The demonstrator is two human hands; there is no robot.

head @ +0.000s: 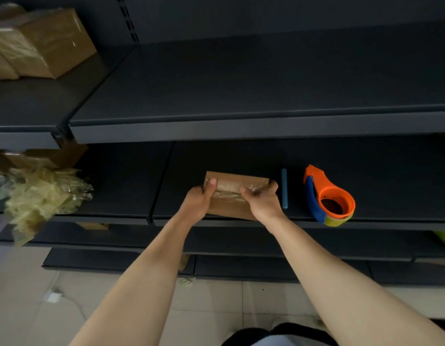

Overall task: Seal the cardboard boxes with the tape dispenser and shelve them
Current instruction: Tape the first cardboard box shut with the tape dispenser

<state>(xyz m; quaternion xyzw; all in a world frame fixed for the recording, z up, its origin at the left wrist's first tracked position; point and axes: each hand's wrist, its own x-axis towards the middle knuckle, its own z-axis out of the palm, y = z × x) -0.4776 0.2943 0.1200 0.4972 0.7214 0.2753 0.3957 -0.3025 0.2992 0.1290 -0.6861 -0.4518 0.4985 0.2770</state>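
Note:
A small brown cardboard box (231, 196) with clear tape across its top sits on the dark middle shelf (366, 176). My left hand (197, 199) grips its left end, thumb on top. My right hand (261, 199) grips its right end, fingers curled over the taped edge. An orange and blue tape dispenser (326, 196) lies on the same shelf to the right, with a blue stick (284, 188) between it and the box.
Several taped cardboard boxes (42, 43) stand on the upper shelf at the far left. A heap of crumpled yellowish tape (42, 196) lies on the middle shelf's left part. Lower shelves and a tiled floor (91, 308) are below.

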